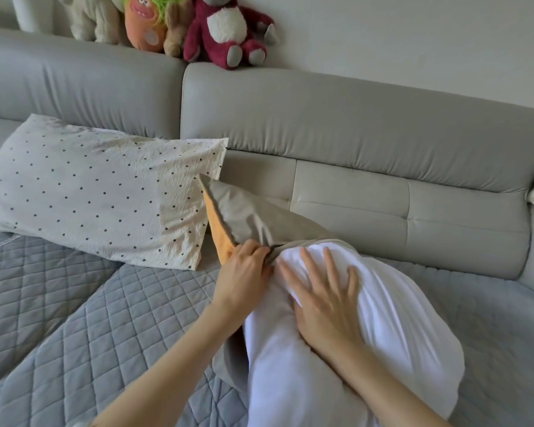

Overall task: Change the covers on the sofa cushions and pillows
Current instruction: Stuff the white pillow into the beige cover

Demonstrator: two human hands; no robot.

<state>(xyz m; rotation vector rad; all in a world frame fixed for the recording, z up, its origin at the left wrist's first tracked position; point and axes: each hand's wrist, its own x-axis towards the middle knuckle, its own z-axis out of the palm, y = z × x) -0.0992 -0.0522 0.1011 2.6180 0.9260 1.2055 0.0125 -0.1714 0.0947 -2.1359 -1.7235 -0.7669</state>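
While the left hand [244,272] pinches the grey cover [253,217] at its mouth, the right hand [324,291] lies flat, fingers spread, on the white pillow [383,328] mid-seat (near the backrest edge). Best hold the opening taut and press steadily.

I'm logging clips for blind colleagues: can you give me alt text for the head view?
A person's left hand grips the edge of a grey and orange cover while the right hand presses flat on a white pillow on a grey sofa. A dotted pillow lies to the left.
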